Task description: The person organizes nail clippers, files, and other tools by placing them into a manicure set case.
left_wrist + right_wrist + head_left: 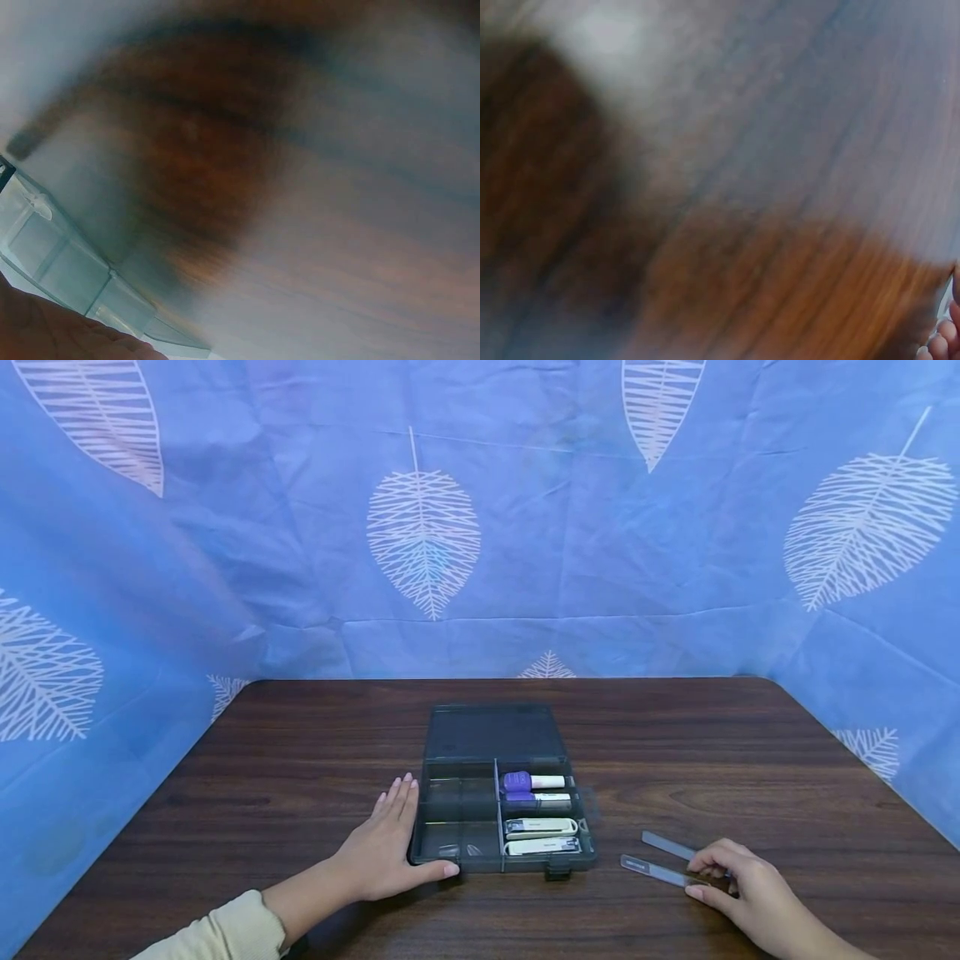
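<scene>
A dark translucent organizer box (459, 839) lies on the table with its lid (491, 732) folded back. My left hand (378, 852) rests against its left side, fingers straight, thumb along the front edge. In the box's right part are two purple nail polish bottles (517, 782) with pale caps and two cream nail clippers (542, 846). To the right of the box, my right hand (750, 889) pinches the near end of a grey nail file (651, 869) between thumb and curled fingers. Another nail file (663, 843) lies just behind it, its near end hidden by the fingertips.
The brown wood-grain table (315, 752) reaches back to a blue cloth (300, 527) with white leaf prints, which hangs behind and at both sides. A divider (497, 810) splits the box, and a latch (557, 870) sticks out at its front. Both wrist views are mostly blurred.
</scene>
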`<state>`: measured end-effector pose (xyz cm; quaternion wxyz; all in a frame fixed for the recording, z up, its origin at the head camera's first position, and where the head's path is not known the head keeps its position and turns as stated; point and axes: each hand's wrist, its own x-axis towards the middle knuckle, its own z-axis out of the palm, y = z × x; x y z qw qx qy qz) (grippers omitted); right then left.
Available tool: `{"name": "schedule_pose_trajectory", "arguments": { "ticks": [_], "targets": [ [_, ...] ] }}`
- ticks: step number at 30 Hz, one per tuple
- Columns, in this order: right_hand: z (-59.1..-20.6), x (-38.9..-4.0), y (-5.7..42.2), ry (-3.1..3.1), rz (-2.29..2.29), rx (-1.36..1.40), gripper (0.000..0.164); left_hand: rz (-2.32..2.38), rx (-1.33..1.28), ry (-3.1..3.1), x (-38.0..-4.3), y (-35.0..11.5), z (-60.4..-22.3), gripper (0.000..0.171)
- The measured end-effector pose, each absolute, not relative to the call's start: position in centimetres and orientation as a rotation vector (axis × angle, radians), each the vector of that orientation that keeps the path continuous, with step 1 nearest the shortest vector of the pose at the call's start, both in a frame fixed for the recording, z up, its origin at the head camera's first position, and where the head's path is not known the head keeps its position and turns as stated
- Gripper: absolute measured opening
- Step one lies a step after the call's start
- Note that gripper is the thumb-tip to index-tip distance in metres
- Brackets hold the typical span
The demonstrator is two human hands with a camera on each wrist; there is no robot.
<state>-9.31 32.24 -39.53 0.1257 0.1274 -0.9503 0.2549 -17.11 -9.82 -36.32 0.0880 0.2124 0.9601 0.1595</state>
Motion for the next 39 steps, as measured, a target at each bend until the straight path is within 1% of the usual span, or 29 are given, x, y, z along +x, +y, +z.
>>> {"name": "schedule_pose_trajectory", "arguments": {
  "ticks": [3, 8, 15, 22, 26, 31, 33, 38, 39],
  "targets": [
    [-39.6, -9.4, 32.2, -2.802, 0.772, 0.379, 0.019, 0.482, 0.628, 2.854, -17.1, -9.9, -36.4, 0.113],
    [-39.4, -9.5, 32.0, -2.821, 0.744, 0.415, 0.019, 0.487, 0.624, 2.856, -17.0, -9.9, -36.4, 0.113],
    [-38.7, -9.6, 31.5, -2.874, 0.623, 0.337, 0.019, 0.487, 0.635, 2.857, -17.1, -9.9, -36.5, 0.113],
    [-38.7, -9.9, 30.9, -2.663, 0.600, 0.552, 0.026, 0.493, 0.637, 2.860, -17.1, -9.9, -36.6, 0.112],
    [-38.8, -10.0, 30.6, -2.623, 0.595, 0.568, 0.027, 0.488, 0.645, 2.866, -17.1, -9.9, -36.6, 0.112],
    [-38.7, -10.0, 30.2, -2.584, 0.618, 0.538, 0.017, 0.471, 0.657, 2.883, -17.1, -9.8, -36.5, 0.112],
    [-38.5, -10.1, 30.1, -2.548, 0.630, 0.554, 0.008, 0.469, 0.655, 2.884, -17.1, -9.8, -36.4, 0.112],
    [-38.0, -10.4, 29.6, -2.461, 0.642, 0.588, 0.010, 0.472, 0.642, 2.875, -17.0, -9.8, -36.3, 0.112],
    [-37.9, -10.4, 29.5, -2.453, 0.644, 0.588, 0.014, 0.476, 0.643, 2.874, -17.0, -9.8, -36.3, 0.112]
  ]
}}
